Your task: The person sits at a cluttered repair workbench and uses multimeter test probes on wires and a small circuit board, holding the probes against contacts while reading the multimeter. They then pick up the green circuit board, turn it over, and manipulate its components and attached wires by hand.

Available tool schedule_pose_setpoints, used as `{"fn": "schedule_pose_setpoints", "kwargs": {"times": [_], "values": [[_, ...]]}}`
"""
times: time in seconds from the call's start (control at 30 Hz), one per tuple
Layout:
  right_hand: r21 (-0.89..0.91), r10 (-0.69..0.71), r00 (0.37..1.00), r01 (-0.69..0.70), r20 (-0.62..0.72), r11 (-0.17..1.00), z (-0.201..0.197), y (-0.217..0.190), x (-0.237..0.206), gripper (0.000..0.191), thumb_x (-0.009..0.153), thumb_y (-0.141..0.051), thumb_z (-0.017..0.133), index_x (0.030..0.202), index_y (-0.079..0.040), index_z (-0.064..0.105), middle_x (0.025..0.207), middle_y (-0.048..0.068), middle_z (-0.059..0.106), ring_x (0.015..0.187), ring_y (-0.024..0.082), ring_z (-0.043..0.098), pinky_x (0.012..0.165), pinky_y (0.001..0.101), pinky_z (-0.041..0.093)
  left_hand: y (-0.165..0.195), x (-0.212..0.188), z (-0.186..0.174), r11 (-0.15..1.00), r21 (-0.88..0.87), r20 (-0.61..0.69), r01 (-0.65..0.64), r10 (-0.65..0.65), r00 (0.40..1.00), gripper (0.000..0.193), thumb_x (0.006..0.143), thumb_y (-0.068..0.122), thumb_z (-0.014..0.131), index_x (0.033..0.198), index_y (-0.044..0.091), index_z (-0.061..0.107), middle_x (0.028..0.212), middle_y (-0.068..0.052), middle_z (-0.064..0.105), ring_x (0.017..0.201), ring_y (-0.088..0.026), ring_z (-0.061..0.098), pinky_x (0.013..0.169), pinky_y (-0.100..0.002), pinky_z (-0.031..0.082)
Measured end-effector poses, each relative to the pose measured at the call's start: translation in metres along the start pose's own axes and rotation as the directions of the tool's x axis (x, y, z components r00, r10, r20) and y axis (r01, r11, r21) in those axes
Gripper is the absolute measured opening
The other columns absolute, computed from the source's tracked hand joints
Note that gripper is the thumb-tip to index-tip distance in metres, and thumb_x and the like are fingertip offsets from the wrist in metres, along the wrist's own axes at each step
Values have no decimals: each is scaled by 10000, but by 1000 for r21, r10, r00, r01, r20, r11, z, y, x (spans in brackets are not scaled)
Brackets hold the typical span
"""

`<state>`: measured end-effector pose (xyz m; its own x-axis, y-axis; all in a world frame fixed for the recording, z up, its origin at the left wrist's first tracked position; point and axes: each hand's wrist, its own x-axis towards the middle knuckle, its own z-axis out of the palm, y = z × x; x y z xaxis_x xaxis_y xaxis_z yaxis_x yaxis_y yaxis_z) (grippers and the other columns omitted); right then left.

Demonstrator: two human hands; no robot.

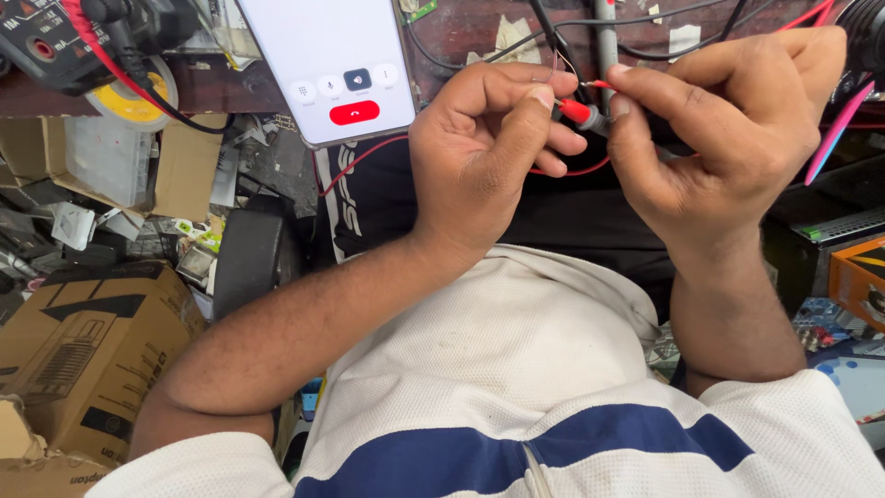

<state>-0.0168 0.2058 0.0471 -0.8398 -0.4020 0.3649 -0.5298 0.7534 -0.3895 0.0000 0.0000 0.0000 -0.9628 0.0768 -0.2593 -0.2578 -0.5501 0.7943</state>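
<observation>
An electronics repair workshop: multimeter [55,41], solder reel [138,97], loose wires [645,41] and cardboard boxes [92,350] crowd the bench

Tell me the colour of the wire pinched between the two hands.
Red: the wire has a red sleeve with a bare tip, held between both hands, seen in the head view.

The person wears a short-sleeved white shirt [516,369] of ribbed knit fabric, with a broad navy blue band [553,452] across the chest and dark trousers [433,198] bearing white lettering. Both forearms are bare.
</observation>
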Motion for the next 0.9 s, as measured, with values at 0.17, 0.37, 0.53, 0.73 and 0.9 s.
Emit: {"fn": "schedule_pose_setpoints", "kwargs": {"times": [0.17, 0.37, 0.53, 0.73, 0.9], "values": [[1, -4, 1000, 4, 6, 1000, 11, 0, -4, 309, 883, 21, 779, 1161, -101, 838, 980, 0, 638, 1033, 210, 466, 925, 306, 352, 0, 0, -2, 1000, 15, 11, -6, 6, 1000, 99, 1107, 59, 574, 1070, -28, 604, 1185, -207, 690, 842, -186, 771, 653, -252, 642], [22, 12, 1000, -12, -2, 1000, 13, -1, -5, 300, 893, 22, 773, 1159, -101, 833, 992, 2, 643, 1044, 211, 471, 917, 304, 362, -1, 0, -3, 999, 35, 25, -22, 21, 999, 94, 1113, 62, 572, 1066, -17, 592, 1175, -211, 694, 850, -183, 776, 658, -250, 651], [32, 16, 1000, -16, 0, 999, 14, 0, -7, 292, 901, 25, 767, 1157, -101, 827, 1000, 5, 640, 1046, 210, 472, 892, 295, 360, -3, -4, -2, 999, 31, 24, -17, 17, 1000, 90, 1115, 62, 571, 1070, -13, 589, 1184, -208, 692, 854, -178, 771, 665, -249, 649], [27, 0, 1000, 0, -8, 1000, 17, 0, -12, 286, 899, 33, 766, 1148, -94, 826, 999, 11, 645, 1028, 215, 476, 905, 305, 369, -7, -7, -3, 1000, 13, 23, -9, 9, 1000, 95, 1120, 65, 575, 1073, -16, 592, 1190, -204, 691, 853, -178, 767, 670, -251, 642], [61, 30, 1000, -31, 7, 998, 20, 2, -18, 292, 881, 27, 765, 1140, -94, 826, 1004, 16, 652, 1026, 202, 477, 902, 306, 369, -11, -11, -3, 1000, -1, 8, 3, -3, 1000, 91, 1110, 63, 578, 1066, -15, 595, 1169, -196, 698, 829, -172, 766, 654, -248, 635]]}}
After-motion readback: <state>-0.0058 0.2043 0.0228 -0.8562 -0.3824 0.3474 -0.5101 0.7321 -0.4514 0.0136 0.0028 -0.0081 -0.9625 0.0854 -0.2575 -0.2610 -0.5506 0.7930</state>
